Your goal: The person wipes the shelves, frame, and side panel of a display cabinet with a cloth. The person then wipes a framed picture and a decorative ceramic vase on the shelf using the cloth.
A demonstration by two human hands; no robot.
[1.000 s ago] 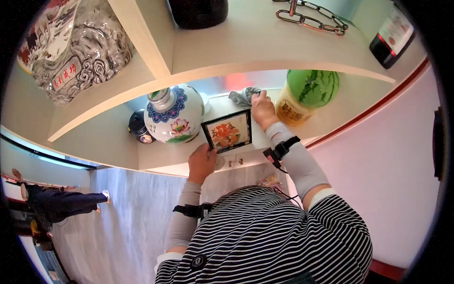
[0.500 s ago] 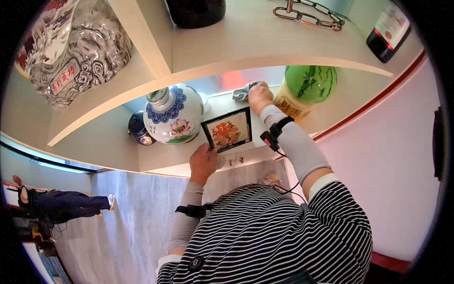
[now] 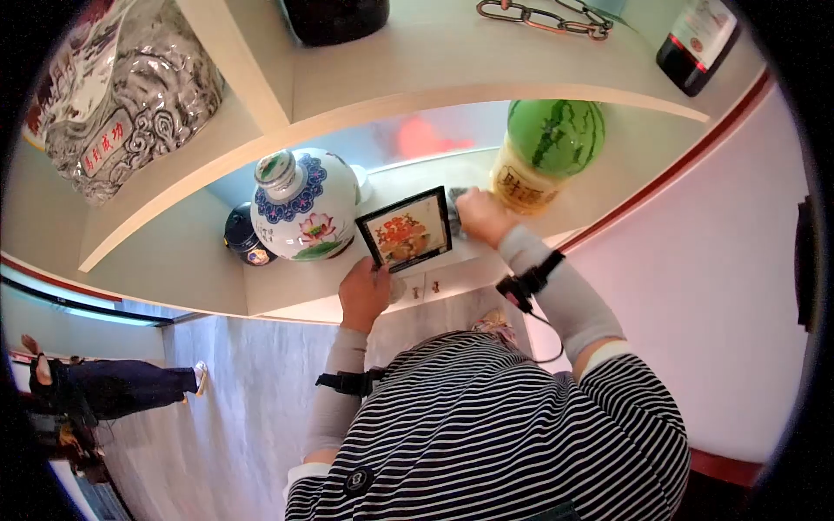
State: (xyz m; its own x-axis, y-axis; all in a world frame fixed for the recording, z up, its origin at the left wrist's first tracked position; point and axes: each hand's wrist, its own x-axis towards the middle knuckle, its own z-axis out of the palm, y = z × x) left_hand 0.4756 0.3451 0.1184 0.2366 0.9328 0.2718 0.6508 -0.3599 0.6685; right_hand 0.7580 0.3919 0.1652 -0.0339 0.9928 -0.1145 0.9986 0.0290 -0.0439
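Note:
A black-framed picture (image 3: 404, 231) with red and orange figures is tilted over the lower shelf. At its lower left corner, my left hand (image 3: 364, 293) is closed on the frame. My right hand (image 3: 483, 217) is closed on a grey cloth (image 3: 456, 208), just right of the frame, which partly hides the cloth. To the left stands a white round vase (image 3: 306, 207) with blue and pink flower patterns. A green watermelon-patterned jar (image 3: 556, 143) with a yellowish lower part stands right of my right hand.
A dark small jar (image 3: 247, 233) sits left of the vase. On the upper shelf (image 3: 417, 74) are a grey sculpture (image 3: 139, 104), a dark vessel (image 3: 339, 16), a metal chain (image 3: 552, 19) and a bottle (image 3: 698, 45). Another person (image 3: 122, 386) is at the far left.
My right hand has moved with the cloth from the back of the shelf towards me, to the frame's right side. My left hand still holds the frame. The view has shifted slightly.

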